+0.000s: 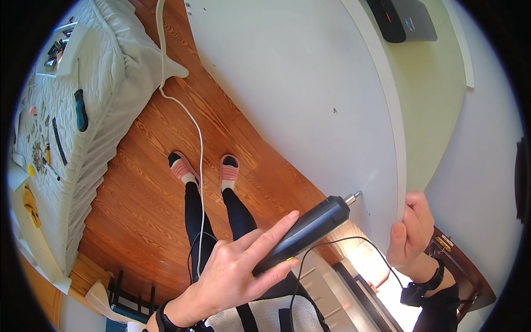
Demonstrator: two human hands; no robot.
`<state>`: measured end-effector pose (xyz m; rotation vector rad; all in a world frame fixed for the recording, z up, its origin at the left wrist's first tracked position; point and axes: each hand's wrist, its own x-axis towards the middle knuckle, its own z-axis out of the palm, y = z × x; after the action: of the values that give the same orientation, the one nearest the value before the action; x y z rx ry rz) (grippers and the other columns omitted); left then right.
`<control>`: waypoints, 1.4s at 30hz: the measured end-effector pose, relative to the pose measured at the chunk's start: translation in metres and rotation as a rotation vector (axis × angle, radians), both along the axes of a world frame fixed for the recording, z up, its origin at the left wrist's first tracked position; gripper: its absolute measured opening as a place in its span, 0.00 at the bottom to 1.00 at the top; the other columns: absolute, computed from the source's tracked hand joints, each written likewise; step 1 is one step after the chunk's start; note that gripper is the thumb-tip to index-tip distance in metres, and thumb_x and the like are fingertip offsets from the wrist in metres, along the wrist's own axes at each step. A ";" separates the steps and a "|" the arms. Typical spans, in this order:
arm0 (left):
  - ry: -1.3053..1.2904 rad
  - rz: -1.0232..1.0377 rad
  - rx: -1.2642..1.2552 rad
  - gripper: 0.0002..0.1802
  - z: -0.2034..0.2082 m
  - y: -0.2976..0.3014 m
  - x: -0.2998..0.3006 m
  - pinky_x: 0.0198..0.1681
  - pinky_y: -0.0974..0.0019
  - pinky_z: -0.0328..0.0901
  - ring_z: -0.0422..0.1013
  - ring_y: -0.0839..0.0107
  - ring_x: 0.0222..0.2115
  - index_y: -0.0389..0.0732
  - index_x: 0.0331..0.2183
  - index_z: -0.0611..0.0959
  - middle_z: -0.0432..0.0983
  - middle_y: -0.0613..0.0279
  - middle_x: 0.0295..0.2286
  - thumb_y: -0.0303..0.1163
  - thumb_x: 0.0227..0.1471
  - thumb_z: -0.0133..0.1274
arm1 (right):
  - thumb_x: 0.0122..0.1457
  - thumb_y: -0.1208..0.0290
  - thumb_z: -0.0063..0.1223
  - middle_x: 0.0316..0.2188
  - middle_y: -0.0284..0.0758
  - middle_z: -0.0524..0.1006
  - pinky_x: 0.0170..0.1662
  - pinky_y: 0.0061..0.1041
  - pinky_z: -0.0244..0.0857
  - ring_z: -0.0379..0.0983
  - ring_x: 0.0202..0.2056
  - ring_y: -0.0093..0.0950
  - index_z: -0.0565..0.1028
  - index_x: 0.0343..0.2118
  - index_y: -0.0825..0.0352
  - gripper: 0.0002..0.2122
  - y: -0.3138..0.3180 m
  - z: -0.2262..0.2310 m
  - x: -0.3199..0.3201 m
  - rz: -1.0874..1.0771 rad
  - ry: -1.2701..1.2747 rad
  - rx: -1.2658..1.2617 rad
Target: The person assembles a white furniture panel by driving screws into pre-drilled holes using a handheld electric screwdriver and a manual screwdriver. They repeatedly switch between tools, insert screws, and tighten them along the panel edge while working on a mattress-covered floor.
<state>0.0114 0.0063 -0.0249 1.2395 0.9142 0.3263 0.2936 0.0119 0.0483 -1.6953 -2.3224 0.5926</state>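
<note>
My left hand (238, 265) is closed around a black cordless electric screwdriver (310, 227), its index finger stretched along the body. The metal bit points up and right to the white panel (298, 77); whether its tip touches the surface I cannot tell. A faint patch of light falls on the panel by the bit. My right hand (412, 232) grips the panel's white edge near its lower corner, fingers wrapped around it. A small dark mark or hole shows mid-panel.
A white-covered bed (119, 88) at left bears a teal-handled screwdriver (81, 110), small loose hardware and a tray (69, 52) of tools. A white cable (193, 119) crosses the wooden floor (149, 166). A dark wooden chair (470, 271) stands at lower right.
</note>
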 end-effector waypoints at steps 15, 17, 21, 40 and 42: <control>-0.036 0.029 0.108 0.38 -0.002 -0.001 0.004 0.19 0.65 0.67 0.69 0.66 0.15 0.38 0.59 0.67 0.72 0.57 0.20 0.37 0.49 0.62 | 0.62 0.62 0.45 0.31 0.40 0.73 0.28 0.24 0.65 0.70 0.28 0.31 0.77 0.43 0.75 0.19 0.002 0.005 0.005 0.020 -0.013 -0.088; -0.041 0.033 0.103 0.38 -0.001 0.000 0.003 0.19 0.65 0.67 0.69 0.66 0.15 0.38 0.59 0.67 0.72 0.57 0.20 0.36 0.49 0.62 | 0.61 0.62 0.45 0.31 0.39 0.74 0.29 0.24 0.65 0.71 0.28 0.31 0.77 0.43 0.75 0.19 0.002 0.005 0.004 0.017 -0.019 -0.083; -0.014 0.003 0.034 0.37 0.004 0.004 0.003 0.24 0.66 0.69 0.73 0.64 0.20 0.37 0.58 0.69 0.75 0.52 0.25 0.35 0.48 0.63 | 0.61 0.62 0.45 0.31 0.39 0.74 0.28 0.24 0.65 0.71 0.28 0.30 0.78 0.42 0.75 0.19 0.003 0.004 0.004 0.009 -0.003 -0.088; 0.009 0.012 -0.012 0.37 0.010 0.006 0.004 0.32 0.67 0.71 0.79 0.60 0.28 0.36 0.56 0.71 0.79 0.46 0.34 0.34 0.45 0.65 | 0.61 0.59 0.47 0.29 0.38 0.74 0.23 0.22 0.63 0.70 0.25 0.27 0.79 0.40 0.75 0.20 0.004 0.001 0.003 0.013 0.005 -0.039; 0.010 0.012 -0.011 0.37 0.010 0.006 0.004 0.32 0.67 0.71 0.79 0.60 0.29 0.36 0.56 0.71 0.79 0.45 0.34 0.33 0.45 0.65 | 0.61 0.59 0.47 0.29 0.38 0.74 0.23 0.21 0.63 0.70 0.25 0.27 0.79 0.40 0.75 0.20 0.005 0.000 0.003 0.015 0.011 -0.042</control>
<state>0.0157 0.0119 -0.0150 1.2271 0.9311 0.3239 0.2968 0.0166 0.0483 -1.6894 -2.3326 0.6562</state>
